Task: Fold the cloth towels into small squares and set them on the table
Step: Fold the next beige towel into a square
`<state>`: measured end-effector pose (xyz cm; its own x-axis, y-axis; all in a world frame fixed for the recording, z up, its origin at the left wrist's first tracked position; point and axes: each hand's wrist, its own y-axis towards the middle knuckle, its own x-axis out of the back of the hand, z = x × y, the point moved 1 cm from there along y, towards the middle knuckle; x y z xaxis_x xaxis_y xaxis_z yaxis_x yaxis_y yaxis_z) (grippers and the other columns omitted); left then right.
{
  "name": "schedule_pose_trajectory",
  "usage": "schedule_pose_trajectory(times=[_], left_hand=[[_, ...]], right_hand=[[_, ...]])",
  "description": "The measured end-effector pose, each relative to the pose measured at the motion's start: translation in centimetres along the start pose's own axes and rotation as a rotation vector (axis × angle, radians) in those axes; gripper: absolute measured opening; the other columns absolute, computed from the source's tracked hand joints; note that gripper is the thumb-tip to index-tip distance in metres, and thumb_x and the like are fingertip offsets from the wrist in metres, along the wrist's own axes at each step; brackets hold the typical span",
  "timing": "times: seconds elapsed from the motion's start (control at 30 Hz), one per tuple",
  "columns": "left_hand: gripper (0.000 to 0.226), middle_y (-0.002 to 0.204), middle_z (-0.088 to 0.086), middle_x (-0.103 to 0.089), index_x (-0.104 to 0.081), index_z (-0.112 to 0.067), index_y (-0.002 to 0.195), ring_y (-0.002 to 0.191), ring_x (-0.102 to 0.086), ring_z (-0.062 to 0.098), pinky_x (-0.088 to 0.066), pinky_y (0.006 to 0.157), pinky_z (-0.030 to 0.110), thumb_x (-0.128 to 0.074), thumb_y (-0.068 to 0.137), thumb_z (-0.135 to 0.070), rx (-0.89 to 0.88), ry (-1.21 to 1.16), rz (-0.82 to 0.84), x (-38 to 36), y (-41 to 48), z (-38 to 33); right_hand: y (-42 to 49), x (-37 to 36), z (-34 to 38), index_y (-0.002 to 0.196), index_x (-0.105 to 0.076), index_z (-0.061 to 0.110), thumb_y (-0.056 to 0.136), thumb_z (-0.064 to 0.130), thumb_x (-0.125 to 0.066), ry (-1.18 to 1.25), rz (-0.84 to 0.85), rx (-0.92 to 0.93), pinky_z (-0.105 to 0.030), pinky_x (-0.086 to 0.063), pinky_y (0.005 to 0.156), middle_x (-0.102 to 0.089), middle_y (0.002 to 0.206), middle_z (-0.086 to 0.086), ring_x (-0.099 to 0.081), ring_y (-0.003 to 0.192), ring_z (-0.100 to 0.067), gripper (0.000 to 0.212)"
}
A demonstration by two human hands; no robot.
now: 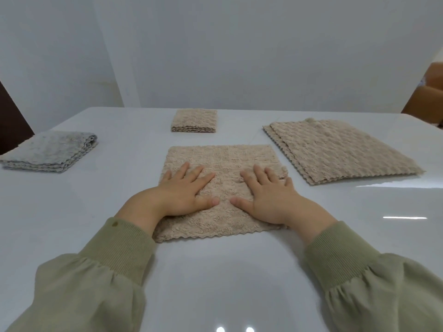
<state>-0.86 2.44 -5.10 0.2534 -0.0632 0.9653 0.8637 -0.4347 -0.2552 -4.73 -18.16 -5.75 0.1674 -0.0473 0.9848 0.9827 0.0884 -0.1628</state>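
Head view. We note the beige towel (223, 161) lying flat on the white surface (107, 212), centred directly ahead, with its scalloped edge nearest and its smooth edge far. The left hand (184, 190) rests on its left half and the right hand (266, 195) on its right half. The fingers of both are straight and spread, pressing the cloth and gripping nothing. The thumbs nearly meet at the mid-line.

The towel reads roughly square to us, with no clear long axis, and both hands are equally near. We judge a sideways fold comes next, each side edge lying just outboard of its own hand.

A finished small square (194, 119) sits beyond. The unfolded beige stack (335, 152) lies right and the grey folded pile (48, 149) left.
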Motion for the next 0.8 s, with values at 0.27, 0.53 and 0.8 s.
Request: schedule_pose_trajectory(times=[0.27, 0.53, 0.8], left_hand=[[0.086, 0.155, -0.009, 0.022, 0.011, -0.043, 0.145, 0.141, 0.027, 0.016, 0.009, 0.115, 0.049, -0.028, 0.077, -0.078, -0.082, 0.015, 0.03, -0.2, -1.0, -1.4], [0.094, 0.154, -0.013, 0.025, 0.012, -0.046, 0.145, 0.14, 0.027, 0.014, 0.009, 0.115, 0.053, -0.041, 0.074, -0.078, -0.092, -0.028, 0.123, 0.2, -1.2, -1.1], [0.108, 0.154, -0.016, 0.023, 0.011, -0.045, 0.145, 0.142, 0.022, 0.013, 0.002, 0.116, 0.053, -0.05, 0.063, -0.08, -0.095, -0.022, 0.217, 0.9, -2.0, -1.3]], right_hand=[[-1.8, 1.3, 0.8, 0.149, 0.009, 0.03, 0.086, 0.071, -0.013, -0.032, -0.098, -0.048, -0.062, 0.0, 0.111, 0.023, 0.156, -0.003, 0.018, 0.144, -0.027, 0.078], [-3.6, 2.3, 0.0, 0.145, -0.026, 0.009, 0.087, 0.072, -0.014, -0.153, 0.026, -0.311, -0.053, -0.009, 0.114, -0.029, 0.151, -0.017, -0.03, 0.138, -0.03, 0.086], [-1.9, 0.2, 0.3, 0.15, 0.006, 0.034, 0.094, 0.061, -0.012, 0.005, 0.044, -0.01, -0.055, 0.0, 0.115, 0.014, 0.158, 0.003, 0.01, 0.146, -0.022, 0.064]])
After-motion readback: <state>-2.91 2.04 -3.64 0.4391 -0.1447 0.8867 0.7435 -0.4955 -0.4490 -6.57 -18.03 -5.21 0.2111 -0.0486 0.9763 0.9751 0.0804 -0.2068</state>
